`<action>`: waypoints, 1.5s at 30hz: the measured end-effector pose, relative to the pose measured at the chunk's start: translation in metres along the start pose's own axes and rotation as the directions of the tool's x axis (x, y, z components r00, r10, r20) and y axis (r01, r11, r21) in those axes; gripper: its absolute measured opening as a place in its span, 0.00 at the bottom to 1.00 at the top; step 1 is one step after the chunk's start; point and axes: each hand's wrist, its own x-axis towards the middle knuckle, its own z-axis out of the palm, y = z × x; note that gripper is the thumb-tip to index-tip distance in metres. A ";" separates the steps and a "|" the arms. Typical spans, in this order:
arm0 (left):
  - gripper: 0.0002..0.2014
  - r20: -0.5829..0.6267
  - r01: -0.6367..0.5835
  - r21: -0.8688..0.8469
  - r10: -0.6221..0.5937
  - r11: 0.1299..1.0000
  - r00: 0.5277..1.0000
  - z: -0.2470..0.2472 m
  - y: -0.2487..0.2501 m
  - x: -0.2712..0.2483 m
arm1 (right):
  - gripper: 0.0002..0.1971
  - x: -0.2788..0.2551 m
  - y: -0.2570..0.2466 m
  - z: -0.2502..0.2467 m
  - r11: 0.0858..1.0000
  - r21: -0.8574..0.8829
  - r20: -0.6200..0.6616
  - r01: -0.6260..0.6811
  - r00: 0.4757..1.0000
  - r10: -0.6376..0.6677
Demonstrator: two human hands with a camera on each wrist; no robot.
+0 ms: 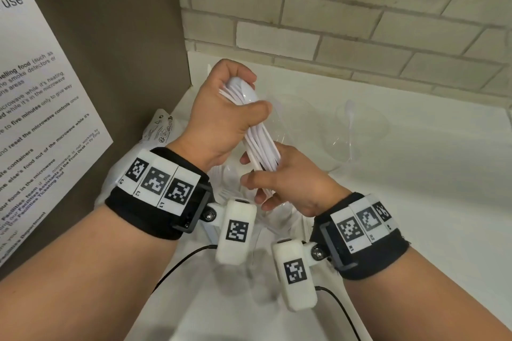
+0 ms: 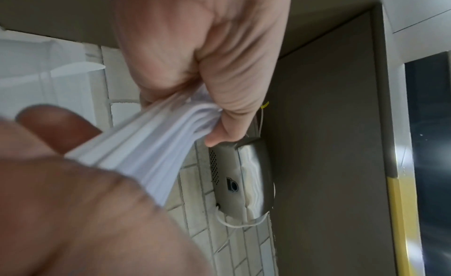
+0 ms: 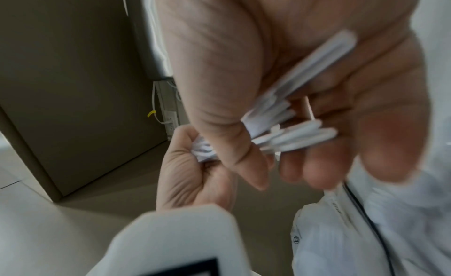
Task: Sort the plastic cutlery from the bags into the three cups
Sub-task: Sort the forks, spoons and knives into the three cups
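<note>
Both hands hold a bundle of white plastic spoons (image 1: 260, 144) slanted above the white counter. My left hand (image 1: 249, 91) grips the bowl end in a fist, thumb across the top. Around the handle ends, my right hand (image 1: 257, 174) curls from below. In the left wrist view the left hand (image 2: 207, 58) clamps the bundle (image 2: 158, 145), with the right hand (image 2: 73, 203) blurred up close. In the right wrist view the handle tips (image 3: 292, 135) stick out of the right hand (image 3: 329, 77). A clear cup (image 1: 368, 147) with one spoon stands to the right, and another clear cup (image 1: 299, 108) stands behind the hands.
A printed clear bag (image 1: 160, 127) lies against the brown panel (image 1: 110, 50) with its notice on the left. Clear plastic with a white fork (image 1: 224, 194) shows under the hands. A tiled wall (image 1: 360, 22) closes the back. Black cables (image 1: 180, 266) cross the near counter (image 1: 429, 216).
</note>
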 end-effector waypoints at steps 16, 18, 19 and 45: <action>0.53 0.415 0.310 -0.317 -0.163 0.896 0.895 -0.021 -0.014 -0.007 | 0.19 0.002 0.001 0.000 0.976 0.213 -0.008 -0.036 0.999 0.039; 0.40 0.551 0.400 -0.200 -0.235 0.894 0.801 -0.024 -0.017 -0.009 | 0.19 0.001 0.000 0.000 0.968 0.244 0.072 -0.050 0.997 0.034; 0.37 0.596 0.423 -0.147 -0.261 0.894 0.759 -0.024 -0.017 -0.009 | 0.19 0.000 -0.001 0.001 0.969 0.238 0.108 -0.061 0.994 0.036; 0.11 0.135 0.294 -0.007 -0.290 0.956 0.947 -0.017 -0.023 -0.014 | 0.13 0.039 -0.057 -0.008 0.890 -0.319 -0.147 0.325 0.911 -0.386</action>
